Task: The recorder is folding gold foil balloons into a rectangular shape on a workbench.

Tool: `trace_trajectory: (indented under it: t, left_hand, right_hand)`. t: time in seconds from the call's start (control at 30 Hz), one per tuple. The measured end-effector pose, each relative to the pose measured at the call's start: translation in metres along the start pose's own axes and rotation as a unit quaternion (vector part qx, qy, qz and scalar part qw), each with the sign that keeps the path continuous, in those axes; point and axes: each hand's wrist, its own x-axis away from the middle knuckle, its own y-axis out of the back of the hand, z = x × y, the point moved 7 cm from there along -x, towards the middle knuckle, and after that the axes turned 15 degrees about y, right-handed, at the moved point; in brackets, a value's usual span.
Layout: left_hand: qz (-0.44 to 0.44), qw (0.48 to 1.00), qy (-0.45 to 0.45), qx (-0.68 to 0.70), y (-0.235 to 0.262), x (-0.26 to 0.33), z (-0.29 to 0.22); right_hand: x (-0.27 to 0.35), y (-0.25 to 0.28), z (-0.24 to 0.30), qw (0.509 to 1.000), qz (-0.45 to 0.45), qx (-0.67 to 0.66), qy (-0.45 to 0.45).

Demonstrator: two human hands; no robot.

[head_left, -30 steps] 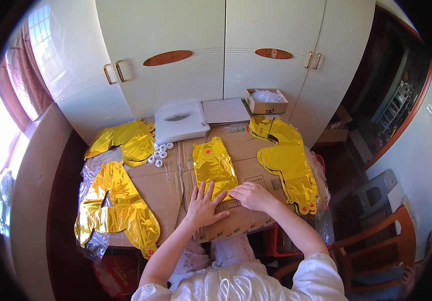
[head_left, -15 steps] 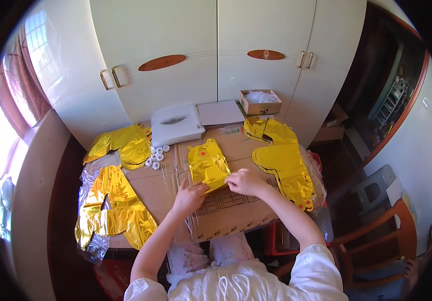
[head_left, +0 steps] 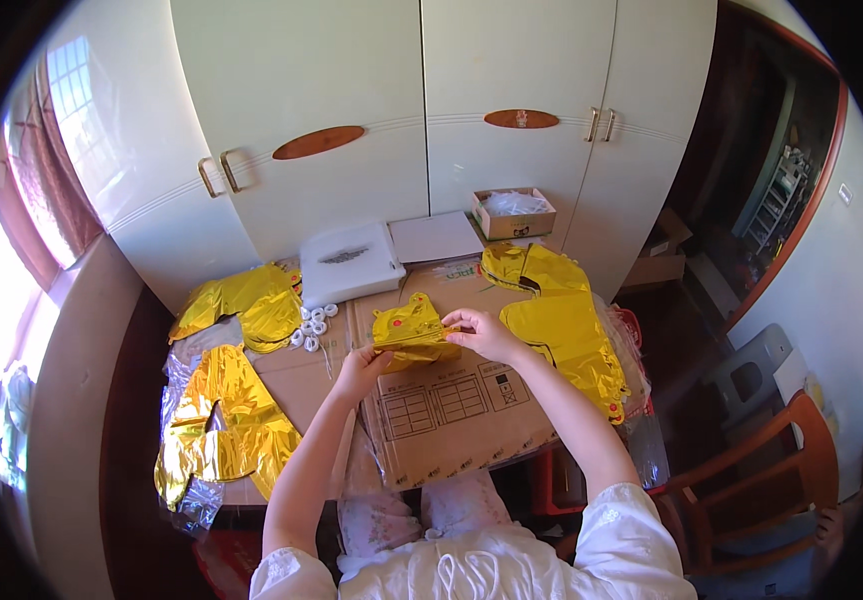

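Both hands were up over the flattened cardboard sheet (head_left: 451,420), and between them sat the gold foil balloon (head_left: 411,330), folded over on itself and lifted just above the cardboard's far half. The left hand (head_left: 359,368) gripped the balloon's near left edge, fingers closed on the foil. The right hand (head_left: 481,332) pinched the balloon's right edge, thumb and fingertips clamped on the fold. The balloon looked doubled in half, though the crumpled shine made the exact fold hard to read.

Left of the cardboard sheet lay a big heap of gold foil (head_left: 216,425), partly in clear plastic wrap. Beyond that heap, off the cardboard's far left corner, sat a second gold pile (head_left: 241,305). Just beside the cardboard's far left edge was a cluster of small white rolls (head_left: 313,325). Past the cardboard's far edge rested a white flat box (head_left: 349,262) and a white sheet (head_left: 436,238), touching or nearly so. Farther back, to the right, an open cardboard box (head_left: 513,212) held clear plastic. Along the cardboard's right side stretched a long stack of yellow foil shapes (head_left: 561,320). White cupboard doors (head_left: 371,100) rose behind it all.
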Motion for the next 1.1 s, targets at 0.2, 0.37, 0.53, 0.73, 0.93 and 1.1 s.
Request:
trace_trajectory:
  t: [0.2, 0.37, 0.53, 0.73, 0.93, 1.1]
  left_hand:
    - [0.013, 0.999, 0.033, 0.02, -0.01, 0.011, -0.006]
    - [0.002, 0.982, -0.021, -0.187, -0.016, 0.037, -0.011]
    - [0.018, 0.864, -0.25, -0.437, -0.044, 0.084, -0.026]
    - [0.039, 0.863, -0.22, -0.452, -0.055, 0.101, -0.009]
    - [0.068, 0.849, -0.239, -0.467, -0.056, 0.107, -0.013]
    - [0.076, 0.867, -0.221, -0.441, -0.056, 0.107, -0.007]
  right_hand:
    - [0.01, 0.004, -0.004, 0.999, 0.01, 0.011, -0.038]
    - [0.033, -0.005, 0.005, 0.992, 0.047, 0.118, -0.027]
    - [0.072, -0.033, 0.018, 0.985, 0.104, 0.13, 0.038]
    - [0.092, -0.047, 0.037, 0.968, 0.201, 0.113, 0.096]
    - [0.049, -0.01, 0.017, 0.945, 0.064, 0.296, 0.121]
    - [0.045, -0.007, 0.001, 0.902, 0.122, 0.371, 0.185]
